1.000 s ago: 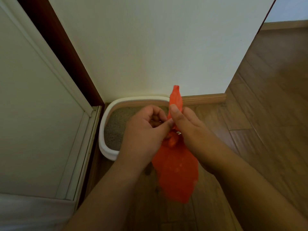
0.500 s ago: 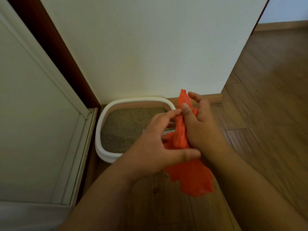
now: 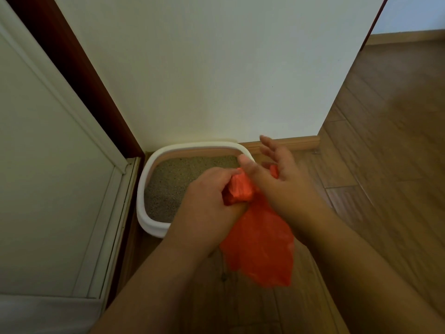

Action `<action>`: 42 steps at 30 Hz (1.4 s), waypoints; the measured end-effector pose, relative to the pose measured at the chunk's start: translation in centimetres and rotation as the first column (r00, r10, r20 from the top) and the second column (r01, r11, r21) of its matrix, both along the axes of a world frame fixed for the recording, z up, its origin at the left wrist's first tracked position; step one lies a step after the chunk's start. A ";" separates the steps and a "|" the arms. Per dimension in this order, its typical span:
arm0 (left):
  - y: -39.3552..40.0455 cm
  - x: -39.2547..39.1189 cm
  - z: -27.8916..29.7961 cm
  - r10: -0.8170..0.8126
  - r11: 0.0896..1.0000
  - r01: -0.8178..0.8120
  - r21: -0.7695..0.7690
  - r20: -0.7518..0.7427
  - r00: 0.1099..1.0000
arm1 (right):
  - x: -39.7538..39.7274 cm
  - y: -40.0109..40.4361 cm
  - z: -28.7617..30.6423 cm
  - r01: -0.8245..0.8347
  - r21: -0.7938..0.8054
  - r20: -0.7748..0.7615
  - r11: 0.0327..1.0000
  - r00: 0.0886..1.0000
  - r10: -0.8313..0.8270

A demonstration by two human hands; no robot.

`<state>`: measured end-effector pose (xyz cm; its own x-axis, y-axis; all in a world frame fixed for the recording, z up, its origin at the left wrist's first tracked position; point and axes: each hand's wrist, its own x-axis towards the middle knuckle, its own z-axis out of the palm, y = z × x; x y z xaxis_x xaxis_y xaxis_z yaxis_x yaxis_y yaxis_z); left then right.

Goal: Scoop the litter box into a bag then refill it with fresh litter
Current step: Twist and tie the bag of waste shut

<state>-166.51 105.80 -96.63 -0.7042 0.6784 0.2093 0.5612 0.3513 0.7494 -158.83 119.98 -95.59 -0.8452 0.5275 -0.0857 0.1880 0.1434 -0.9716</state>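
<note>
White panelled door (image 3: pixel 48 177) is sitting along the left edge, with a dark red-brown door frame (image 3: pixel 79 75) running diagonally down to the floor beside it. White wall (image 3: pixel 204 68) is filling the top centre, wooden skirting board (image 3: pixel 289 143) at its base.

Litter box (image 3: pixel 154 227), white rim with rounded corners, is sitting on the floor in the corner between door frame and wall, back edge against the wall. Grey-brown granular litter (image 3: pixel 173 186) is filling it in a fairly even layer. Near right part of the box is being hidden by the left hand.

Left hand (image 3: pixel 207 203) is hovering over the near right side of the box, fingers curled tight around the bunched neck of an orange plastic bag (image 3: pixel 260 242): closed grip on the bag. A twisted wad of the plastic is bulging out just above that fist.

Bag body is hanging below and between the two forearms, above the wooden plank floor (image 3: pixel 385 165), just right of the box. Bag looks limp; contents cannot be told.

Right hand (image 3: pixel 279 172) is sitting just right of the bag neck, fingers spread and loose, blurred at the tips. Thumb side is touching the orange wad, and a scrap of orange is showing behind the palm. Hand is not clamping anything: grip open.

Floor is extending right past the wall corner toward a paler wall at top right.
</note>
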 end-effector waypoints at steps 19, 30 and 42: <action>0.0 -0.6 -0.5 -0.028 0.973 0.095 -0.211 0.300 0.954 | -0.4 0.5 0.1 0.008 -0.083 -0.194 0.997 0.981 -0.024; 0.5 0.2 0.1 0.040 0.995 -0.015 -0.102 0.251 0.967 | 0.0 -0.1 -0.4 -0.123 0.356 0.040 0.926 0.992 0.117; 1.0 0.5 -0.4 -0.045 0.975 0.137 -0.174 0.450 0.892 | -0.3 -0.6 0.6 0.016 -0.065 -0.125 0.998 0.992 -0.024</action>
